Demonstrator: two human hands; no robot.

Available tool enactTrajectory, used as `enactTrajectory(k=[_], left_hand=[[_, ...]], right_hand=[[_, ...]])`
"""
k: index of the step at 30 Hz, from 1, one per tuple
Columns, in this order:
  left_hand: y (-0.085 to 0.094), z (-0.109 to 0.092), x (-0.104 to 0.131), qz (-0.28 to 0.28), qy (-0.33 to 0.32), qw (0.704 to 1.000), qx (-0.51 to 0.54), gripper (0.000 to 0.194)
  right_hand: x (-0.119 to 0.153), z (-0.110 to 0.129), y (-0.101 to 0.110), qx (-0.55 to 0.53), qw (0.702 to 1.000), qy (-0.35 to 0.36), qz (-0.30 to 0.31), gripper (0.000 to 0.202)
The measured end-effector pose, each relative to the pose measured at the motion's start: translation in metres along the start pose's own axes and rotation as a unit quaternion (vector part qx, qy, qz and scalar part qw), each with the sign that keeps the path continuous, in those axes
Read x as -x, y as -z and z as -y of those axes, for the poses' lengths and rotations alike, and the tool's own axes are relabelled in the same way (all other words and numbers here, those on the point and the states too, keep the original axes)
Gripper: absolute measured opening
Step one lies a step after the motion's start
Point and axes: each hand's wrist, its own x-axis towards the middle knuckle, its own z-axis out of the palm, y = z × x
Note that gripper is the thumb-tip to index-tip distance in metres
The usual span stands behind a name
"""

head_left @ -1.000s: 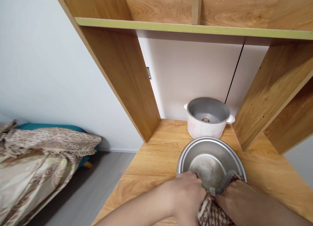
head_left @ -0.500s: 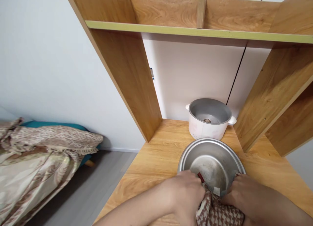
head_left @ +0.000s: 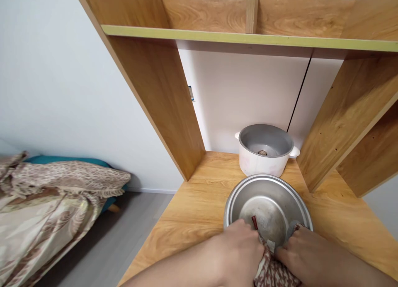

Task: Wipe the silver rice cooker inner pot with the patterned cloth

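A patterned brown-and-white cloth [head_left: 276, 272] is bunched between my two hands over the near side of a round metal bowl [head_left: 245, 196]. My left hand [head_left: 241, 247] is closed on the cloth's left part, where a small dark red strip [head_left: 254, 222] sticks out above the knuckles. On the right, my right hand [head_left: 300, 247] grips the cloth too, and a bit of it shows above the fingers. A pale tag [head_left: 271, 246] hangs from the cloth between the hands. The fingertips of both hands are hidden.
Behind the bowl stands a white rice cooker body [head_left: 263, 165] without a lid. The wooden tabletop [head_left: 186, 208] carries side panels [head_left: 149, 96] and a shelf [head_left: 217, 36] above. To the left, a sofa [head_left: 62, 183] with a patterned cover stands on the grey floor.
Both hands have shifted slightly with the cloth, and less of the cloth shows between them. The red strip now stands more upright. Bowl and cooker keep their places.
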Motion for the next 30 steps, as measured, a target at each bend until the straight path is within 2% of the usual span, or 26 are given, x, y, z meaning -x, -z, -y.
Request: enactTrajectory(k=[2, 7, 11, 18, 21, 23, 25, 28, 30], left_hand=[[0.001, 0.002, 0.0, 0.011, 0.003, 1.0, 0.015, 0.03], [-0.005, 0.009, -0.002, -0.039, -0.012, 0.998, 0.054, 0.03], [-0.009, 0.011, -0.005, -0.03, -0.031, 0.998, 0.05, 0.027], [0.001, 0.008, -0.002, -0.007, -0.026, 0.999, 0.044, 0.027], [0.003, 0.008, 0.0, -0.008, -0.017, 0.999, 0.038, 0.024], [0.001, 0.009, 0.0, -0.013, -0.016, 0.999, 0.039, 0.023], [-0.002, 0.01, -0.002, -0.012, -0.025, 0.999, 0.041, 0.022], [-0.005, 0.013, -0.005, -0.01, -0.036, 0.999, 0.035, 0.021], [-0.004, 0.014, -0.005, -0.009, -0.039, 0.999, 0.027, 0.021]], right_hand=[[-0.002, 0.0, -0.008, 0.02, 1.0, -0.003, -0.003, 0.018], [-0.012, 0.004, -0.04, 0.083, 0.996, -0.025, -0.032, 0.015], [-0.016, 0.005, -0.063, 0.109, 0.993, -0.034, -0.037, 0.014], [-0.016, 0.003, -0.078, 0.135, 0.986, -0.035, -0.087, 0.015], [-0.017, 0.002, -0.072, 0.131, 0.987, -0.027, -0.083, 0.018], [-0.017, 0.002, -0.059, 0.121, 0.99, -0.022, -0.064, 0.021], [-0.016, 0.002, -0.039, 0.103, 0.994, -0.023, -0.033, 0.025], [-0.011, 0.003, -0.005, 0.053, 0.997, -0.042, 0.047, 0.029], [-0.007, 0.002, 0.012, 0.025, 0.998, -0.035, 0.042, 0.022]])
